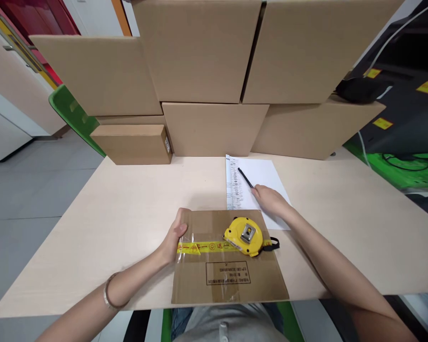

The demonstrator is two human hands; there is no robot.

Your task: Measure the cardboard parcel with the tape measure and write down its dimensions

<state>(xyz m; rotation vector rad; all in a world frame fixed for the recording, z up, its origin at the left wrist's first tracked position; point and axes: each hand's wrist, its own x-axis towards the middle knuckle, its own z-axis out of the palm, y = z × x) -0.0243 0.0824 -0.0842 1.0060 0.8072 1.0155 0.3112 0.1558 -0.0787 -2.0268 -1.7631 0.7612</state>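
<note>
My left hand [175, 236] grips the left edge of a flat-topped cardboard box [194, 280] at the table's front edge, thumb on top. Yellow printed tape [189, 248] runs across the box, above a printed label frame. On its top rests a yellow tape measure [240, 230] with a metal clip and a black wrist strap [273, 244]. Beyond the box, my right hand [271, 200] is closed on the near end of a black pen [245, 177]. The pen lies over a white sheet of paper [262, 171] with printed or written lines along its left side.
Large cardboard boxes [214, 128] are stacked along the table's back. A smaller box [139, 147] stands at the back left of the pale table [135, 190]. A green chair [74, 114] is behind left; dark equipment with cables [403, 114] stands at the right.
</note>
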